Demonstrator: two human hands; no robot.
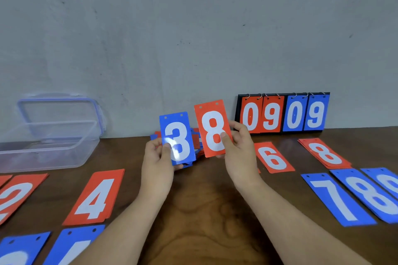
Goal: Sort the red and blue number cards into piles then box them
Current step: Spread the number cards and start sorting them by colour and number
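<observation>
Mid-sort: my left hand (158, 157) pinches the blue 3 card (178, 131), my right hand (239, 150) the red 8 card (210, 116) (bound next, I judge, for the red 8 pile (325, 154) at three o'clock).

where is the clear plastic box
In the head view, the clear plastic box sits far left against the wall, lid open, behind the red 4 card.

Left hand (158, 155), right hand (240, 148): pinch grips

Soft, even, fairly bright indoor light casts only faint shadows. A white glare patch washes the blue 3 card (177, 142). The wooden table (204, 204) shows dull sheen. The picture's edges bow and soften from wide-angle distortion.
</observation>
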